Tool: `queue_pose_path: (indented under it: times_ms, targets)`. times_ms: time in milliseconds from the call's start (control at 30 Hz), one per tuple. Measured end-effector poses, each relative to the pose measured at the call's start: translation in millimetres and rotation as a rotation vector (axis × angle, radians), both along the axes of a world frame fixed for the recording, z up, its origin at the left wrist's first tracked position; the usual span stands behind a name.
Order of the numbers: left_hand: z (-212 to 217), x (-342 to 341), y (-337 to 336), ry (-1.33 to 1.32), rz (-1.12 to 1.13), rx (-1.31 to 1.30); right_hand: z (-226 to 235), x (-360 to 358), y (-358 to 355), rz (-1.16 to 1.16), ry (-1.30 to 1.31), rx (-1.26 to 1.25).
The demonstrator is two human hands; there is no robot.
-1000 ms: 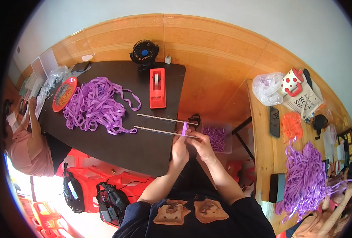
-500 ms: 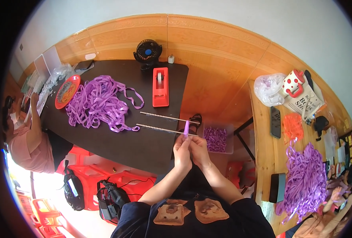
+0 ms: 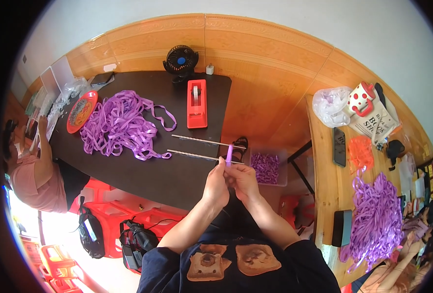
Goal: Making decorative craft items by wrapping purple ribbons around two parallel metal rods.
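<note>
Across two thin rods [image 3: 194, 139], near the ends jutting past the dark table's [image 3: 123, 178] edge, a short purple ribbon [image 3: 229, 154]. On its lower end, right hand [image 3: 244, 180] with thumb and fingers pinched together. Just beside, left hand [image 3: 216, 185] with fingers folded in and thumb close to the ribbon; whether gripping it, cannot tell. Beyond the rods' other ends, a loose purple tangle [image 3: 121, 124], then a red plate [image 3: 72, 129]. Farther back, a red tape dispenser [image 3: 197, 120], then a black fan [image 3: 181, 59]. Beside the table, a clear box [image 3: 284, 171] of purple pieces [image 3: 264, 168]. Well off right, another purple heap [image 3: 375, 219] on a wooden table [image 3: 325, 195].
</note>
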State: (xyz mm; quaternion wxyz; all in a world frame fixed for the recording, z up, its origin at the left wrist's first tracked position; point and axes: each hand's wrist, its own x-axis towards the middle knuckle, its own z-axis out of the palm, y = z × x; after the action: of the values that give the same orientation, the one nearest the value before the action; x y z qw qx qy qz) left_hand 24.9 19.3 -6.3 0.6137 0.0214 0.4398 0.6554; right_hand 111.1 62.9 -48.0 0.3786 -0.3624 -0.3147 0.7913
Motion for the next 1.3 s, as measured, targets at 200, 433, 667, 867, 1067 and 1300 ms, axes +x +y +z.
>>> queue_pose_path:
  times_ms: [200, 433, 667, 867, 1067, 1300]
  targets:
    - [-0.7, -4.8, -1.6, -0.006, -0.059, -0.017, 7.6, -0.4, 0.8, 0.013, -0.057, 0.002]
    - [-0.9, -16.1, -7.4, -0.044, -0.208, 0.105, 10.0, -0.3, 1.6, 0.005, -0.051, -0.018]
    - [-2.7, -21.0, -13.2, -0.027, -0.284, 0.192, 10.2, -2.3, 1.6, -0.005, -0.054, -0.057]
    - [-0.4, -24.0, -11.8, -0.037, -0.279, 0.169, 15.9, -3.7, 2.5, 0.010, -0.055, -0.086]
    - [2.8, -26.0, -12.6, -0.099, -0.296, 0.263, 19.4, -1.1, 1.4, -0.003, -0.077, -0.064]
    - [15.2, -32.7, -17.2, -0.288, -0.317, 0.270, 39.1, 25.2, -21.3, 0.011, -0.174, 0.131]
